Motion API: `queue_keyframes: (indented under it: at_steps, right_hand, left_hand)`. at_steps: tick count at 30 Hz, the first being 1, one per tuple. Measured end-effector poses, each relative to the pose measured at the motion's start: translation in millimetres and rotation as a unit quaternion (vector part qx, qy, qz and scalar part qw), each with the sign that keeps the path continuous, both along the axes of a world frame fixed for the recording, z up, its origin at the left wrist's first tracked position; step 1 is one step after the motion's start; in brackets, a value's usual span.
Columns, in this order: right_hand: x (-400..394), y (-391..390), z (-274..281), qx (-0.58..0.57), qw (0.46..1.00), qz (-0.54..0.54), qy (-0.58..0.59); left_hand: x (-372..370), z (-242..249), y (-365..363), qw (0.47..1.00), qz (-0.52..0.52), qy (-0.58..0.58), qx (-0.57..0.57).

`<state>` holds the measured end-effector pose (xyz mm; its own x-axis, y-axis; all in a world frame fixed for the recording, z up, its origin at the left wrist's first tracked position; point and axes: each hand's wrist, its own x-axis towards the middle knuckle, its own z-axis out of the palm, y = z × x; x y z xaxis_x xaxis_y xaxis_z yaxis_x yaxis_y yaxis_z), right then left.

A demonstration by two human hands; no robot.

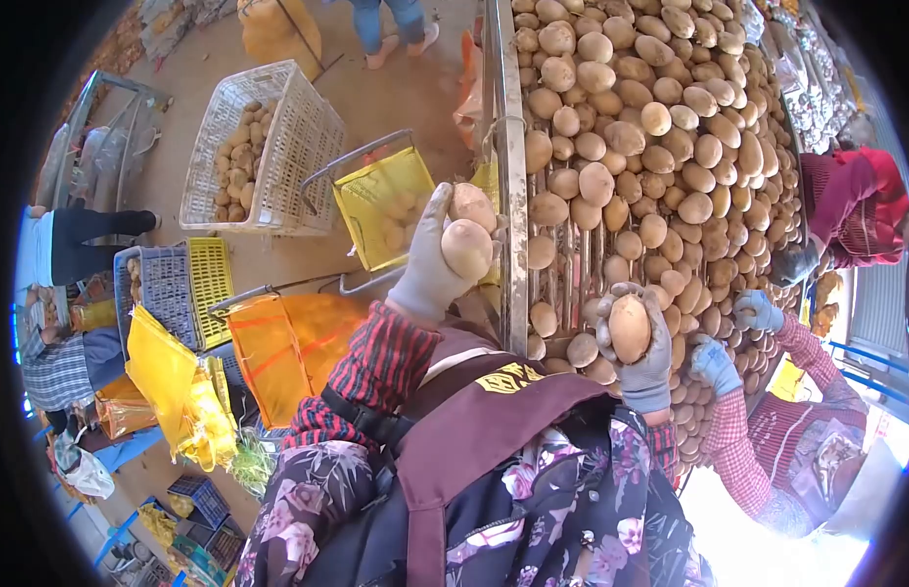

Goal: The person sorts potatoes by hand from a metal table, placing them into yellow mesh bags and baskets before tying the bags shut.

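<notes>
My left hand (pixel 424 266), in a pale grey glove, is closed around two potatoes: an upper potato (pixel 472 205) and a lower potato (pixel 466 250). It is just off the near metal edge of the sorting table (pixel 514 196). Over the table's near end, my right hand (pixel 647 370), gloved alike, has its fingers wrapped round a single oval potato (pixel 630 329). Many loose potatoes (pixel 656 119) cover the slatted top, with bars showing between them near the edge.
A white crate (pixel 318 147) with potatoes stands on the floor. Close to my left hand is a framed yellow mesh bag (pixel 364 210); an orange bag (pixel 288 342) hangs below it. A co-worker's gloved hands (pixel 715 365) are near my right hand. Another person (pixel 861 201) stands across the table.
</notes>
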<state>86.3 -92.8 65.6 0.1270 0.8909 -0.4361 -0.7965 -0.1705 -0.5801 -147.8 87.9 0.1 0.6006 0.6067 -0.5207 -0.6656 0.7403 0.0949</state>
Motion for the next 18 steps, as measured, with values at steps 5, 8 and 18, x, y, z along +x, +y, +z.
queue_keyframes:
  at_steps: [5,8,18]
  right_hand:
    - [-6,3,-1,-0.070,0.997,-0.031,-0.004]
    - [-18,16,15,-0.025,0.988,0.042,-0.147]
    - [-63,97,42,0.067,0.767,0.193,-0.608]
  left_hand:
    - [2,15,1,0.984,0.005,0.089,0.155]
    - [6,33,3,0.981,0.009,0.122,0.147]
    - [31,54,-8,0.974,-0.037,0.156,0.158]
